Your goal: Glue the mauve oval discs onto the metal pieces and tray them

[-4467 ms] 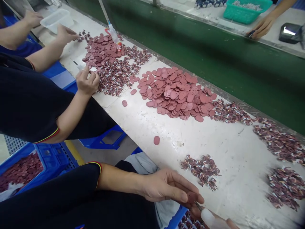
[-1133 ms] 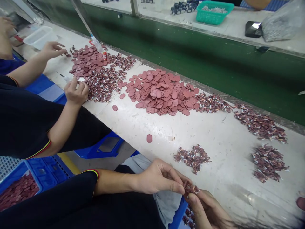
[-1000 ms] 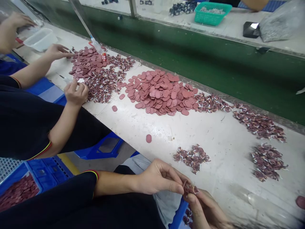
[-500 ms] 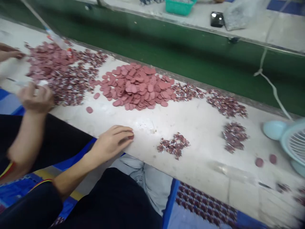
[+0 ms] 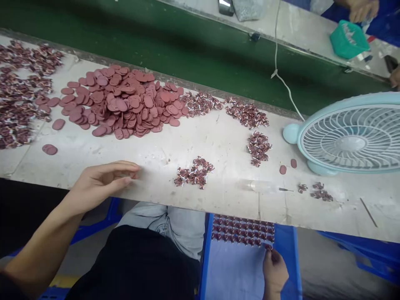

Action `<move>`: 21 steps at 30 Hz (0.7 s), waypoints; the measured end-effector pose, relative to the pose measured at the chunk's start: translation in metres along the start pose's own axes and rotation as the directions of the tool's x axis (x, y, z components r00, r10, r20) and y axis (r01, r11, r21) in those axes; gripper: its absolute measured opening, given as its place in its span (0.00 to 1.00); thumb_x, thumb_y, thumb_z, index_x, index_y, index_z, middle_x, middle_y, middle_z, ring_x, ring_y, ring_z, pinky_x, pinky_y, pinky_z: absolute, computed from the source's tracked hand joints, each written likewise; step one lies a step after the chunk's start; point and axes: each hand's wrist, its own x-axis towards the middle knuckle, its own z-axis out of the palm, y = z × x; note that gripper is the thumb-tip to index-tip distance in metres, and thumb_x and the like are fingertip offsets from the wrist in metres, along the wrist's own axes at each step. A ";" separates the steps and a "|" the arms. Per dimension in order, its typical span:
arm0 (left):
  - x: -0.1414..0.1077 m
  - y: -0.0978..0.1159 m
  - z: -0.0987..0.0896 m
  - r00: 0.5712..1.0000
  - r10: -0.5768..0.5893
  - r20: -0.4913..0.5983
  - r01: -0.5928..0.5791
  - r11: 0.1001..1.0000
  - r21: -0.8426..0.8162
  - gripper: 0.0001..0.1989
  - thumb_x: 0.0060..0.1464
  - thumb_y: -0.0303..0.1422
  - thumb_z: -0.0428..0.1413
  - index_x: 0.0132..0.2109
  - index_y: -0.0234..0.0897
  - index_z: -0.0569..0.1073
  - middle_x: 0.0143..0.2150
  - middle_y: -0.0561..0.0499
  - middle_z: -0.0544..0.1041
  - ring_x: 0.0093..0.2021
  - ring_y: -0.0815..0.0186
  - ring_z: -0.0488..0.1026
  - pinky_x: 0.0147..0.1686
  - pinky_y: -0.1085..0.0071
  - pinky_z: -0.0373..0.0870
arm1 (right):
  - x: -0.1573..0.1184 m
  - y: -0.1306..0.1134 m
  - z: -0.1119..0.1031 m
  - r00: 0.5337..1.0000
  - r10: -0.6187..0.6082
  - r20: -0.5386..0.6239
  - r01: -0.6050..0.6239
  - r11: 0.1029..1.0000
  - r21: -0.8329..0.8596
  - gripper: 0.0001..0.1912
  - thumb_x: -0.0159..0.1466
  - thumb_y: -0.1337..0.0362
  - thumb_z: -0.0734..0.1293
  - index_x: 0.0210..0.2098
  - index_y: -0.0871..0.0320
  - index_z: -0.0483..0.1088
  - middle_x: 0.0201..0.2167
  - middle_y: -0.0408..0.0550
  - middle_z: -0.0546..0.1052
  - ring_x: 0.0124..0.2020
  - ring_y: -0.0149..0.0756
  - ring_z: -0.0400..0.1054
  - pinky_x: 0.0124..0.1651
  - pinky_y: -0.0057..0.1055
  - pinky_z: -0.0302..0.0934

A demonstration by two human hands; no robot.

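My left hand (image 5: 98,185) rests at the table's front edge, fingers curved and tips drawn near the thumb. A reddish spot shows at those fingertips, too small to make out. Down at the right, my right hand (image 5: 275,268) pinches a small dark-brown figure piece (image 5: 268,246) at the right end of the lowest row in a blue tray (image 5: 296,266). Rows of similar brown pieces (image 5: 240,229) fill the tray's upper part, above a pale sheet (image 5: 234,271). On the table, a small heap of brown-and-white pieces (image 5: 194,171) lies right of my left hand.
A large pile of reddish oval discs (image 5: 125,102) lies behind my left hand. More brown pieces (image 5: 18,100) are heaped far left, others (image 5: 246,114) along the back. A light-blue fan (image 5: 350,137) stands right, near a thin dark tool (image 5: 368,211). Another person's hand (image 5: 362,10) works across.
The view has swung right, bringing in the whole fan and my right hand at the tray. My left hand stays near the table edge. The neighbour's hands at left have left the view.
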 end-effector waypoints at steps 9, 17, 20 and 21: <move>0.006 0.002 0.007 0.995 -0.098 -0.034 0.084 0.955 -0.285 0.12 0.51 0.43 0.74 0.41 0.43 0.89 0.49 0.43 0.86 0.38 0.63 0.84 0.34 0.71 0.84 | 0.008 0.018 0.016 0.994 -0.113 0.007 0.112 0.977 -0.179 0.21 0.69 0.43 0.65 0.43 0.54 0.75 0.34 0.41 0.71 0.33 0.35 0.65 0.36 0.37 0.65; 0.005 0.009 0.006 0.989 -0.144 -0.018 0.133 0.953 -0.271 0.15 0.54 0.45 0.73 0.43 0.41 0.86 0.50 0.47 0.87 0.43 0.63 0.84 0.41 0.64 0.85 | 0.002 -0.014 0.005 0.998 -0.033 0.046 0.037 0.994 -0.098 0.17 0.65 0.45 0.69 0.40 0.52 0.75 0.33 0.39 0.69 0.31 0.33 0.62 0.34 0.36 0.63; 0.001 0.001 0.001 0.988 -0.148 -0.041 0.132 0.954 -0.270 0.18 0.56 0.49 0.72 0.45 0.41 0.85 0.51 0.46 0.87 0.41 0.62 0.84 0.41 0.62 0.85 | -0.006 -0.037 -0.007 0.998 0.057 0.033 -0.057 0.998 0.005 0.19 0.61 0.43 0.71 0.38 0.51 0.73 0.31 0.37 0.68 0.30 0.33 0.62 0.33 0.36 0.62; 0.000 -0.002 -0.001 0.989 -0.142 -0.043 0.126 0.958 -0.258 0.19 0.58 0.50 0.70 0.46 0.41 0.85 0.51 0.45 0.87 0.41 0.61 0.84 0.40 0.61 0.85 | -0.010 -0.046 -0.011 0.995 0.090 0.051 -0.093 0.994 0.064 0.21 0.60 0.41 0.71 0.37 0.51 0.72 0.31 0.37 0.68 0.29 0.33 0.63 0.32 0.35 0.61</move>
